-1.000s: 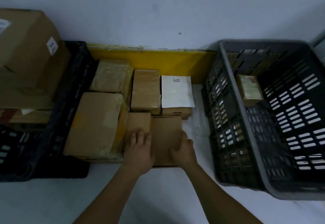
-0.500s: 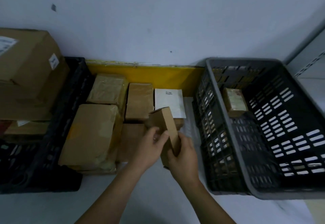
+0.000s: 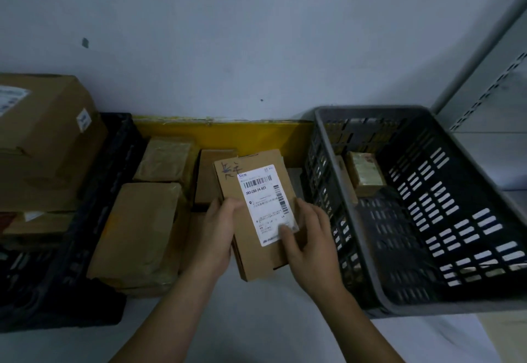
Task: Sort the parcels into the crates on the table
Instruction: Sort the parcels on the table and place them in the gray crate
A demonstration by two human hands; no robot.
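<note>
A flat brown cardboard parcel with a white shipping label facing up is held above the table between both hands. My left hand grips its left edge, thumb on top. My right hand holds its right side with the thumb pressed on the label's lower corner. A grey slotted crate stands to the right with one small taped parcel inside. A black crate on the left carries large cardboard boxes.
Several brown taped parcels lie on the white table between the crates, in front of a yellow board against the wall. A perforated metal shelf post rises at the far right.
The parcel was lifted off the pile, turned on edge, then flipped so its label faces up. Both hands now hold it higher and nearer to me.
</note>
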